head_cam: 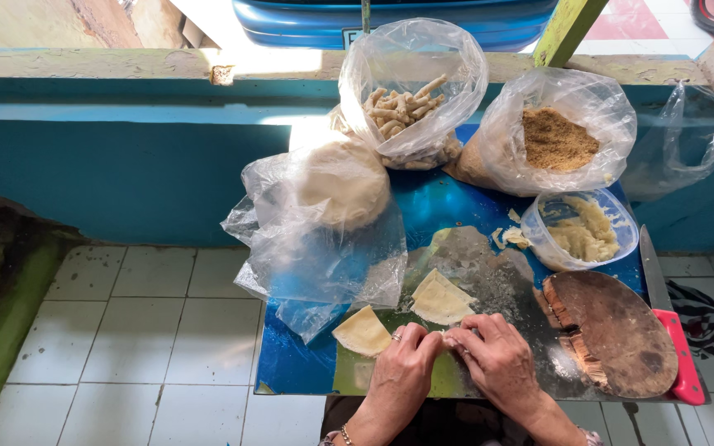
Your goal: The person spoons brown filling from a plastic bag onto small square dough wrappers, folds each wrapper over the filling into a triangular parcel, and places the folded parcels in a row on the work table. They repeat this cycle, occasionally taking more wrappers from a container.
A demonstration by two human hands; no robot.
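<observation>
Low on the blue tabletop (456, 206), near its front edge, we press our left hand (402, 372) and right hand (497, 359) together, fingertips meeting around a small piece of pale dough (446, 335). Both hands are curled and pinching it, though our fingers hide most of it, so we cannot tell its shape. A ring sits on 1 finger of our left hand.

Just left of our left hand lies 1 folded pale-yellow dough wrapper (363, 331), flat on the surface. Just beyond our knuckles lies a 2nd folded wrapper (440, 299), apart from the first.

To the right of our right hand rests a round, worn wooden chopping block (613, 330). Along the table's right edge lies a knife with a red handle (683, 355), its blade pointing away from us.

Farther back stand 4 containers: a crumpled clear plastic bag holding a pale round stack (332, 206), a clear bag of short tan sticks (406, 103), a clear bag of brown crumbs (557, 136), and a clear plastic tub of yellowish mash (587, 230).

Beneath the table we see white floor tiles (126, 330).
</observation>
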